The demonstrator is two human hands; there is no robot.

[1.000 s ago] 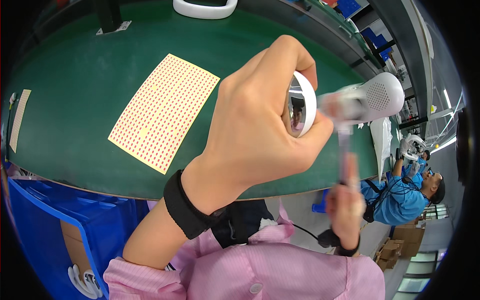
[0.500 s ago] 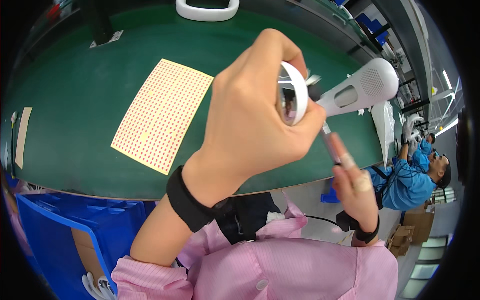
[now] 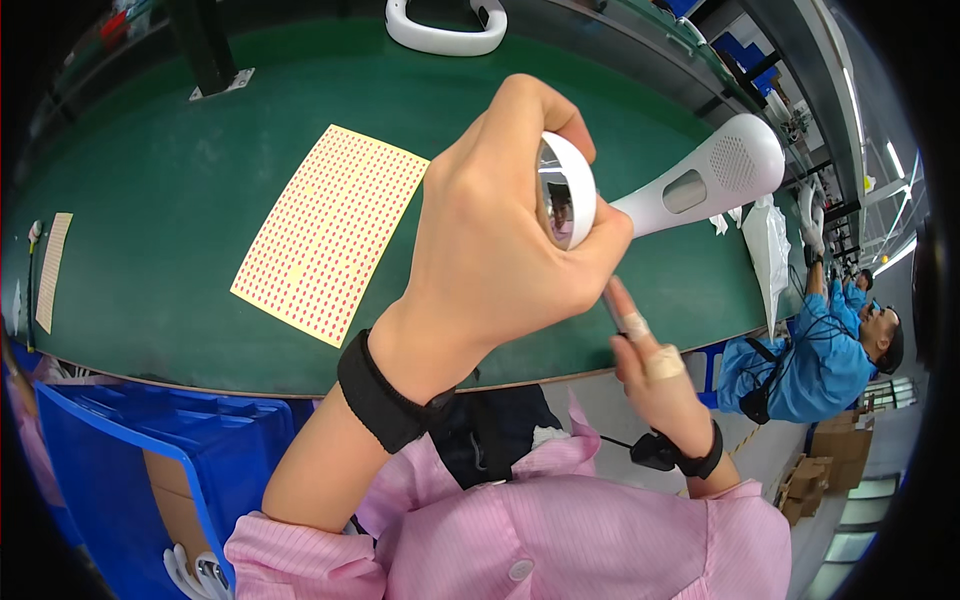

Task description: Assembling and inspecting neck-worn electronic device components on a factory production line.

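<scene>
Bearings are taken from the left hand (image 3: pixel 490 235) as clock centre. The left hand is closed, thumb and fingers curled firmly around a white device (image 3: pixel 652 205), held in the air above the green workbench (image 3: pixel 560 90). The device's rounded, mirror-faced end shows within the grip; its handle extends toward 2 to 3 o'clock, bearing a grey oval panel (image 3: pixel 685 192) and, beyond it, a perforated patch (image 3: pixel 735 165). The right hand (image 3: pixel 665 385), between 4 and 5 o'clock, is partly closed on a slim grey tool (image 3: pixel 613 312), its index finger extended along it; most of the tool is hidden, and whether its tip touches the device cannot be told. Tan tape (image 3: pixel 664 363) wraps a finger of that hand. At 9 o'clock a pale yellow sheet (image 3: pixel 330 235) of small red dots lies flat on the bench, with a narrow strip (image 3: pixel 54 272) farther out the same way. A white looped part (image 3: pixel 450 40) rests between 11 and 12, a white bag (image 3: pixel 766 250) at 3. A blue bin (image 3: pixel 120 430) stands at 8; a co-worker in blue (image 3: pixel 825 355) is near 4.
</scene>
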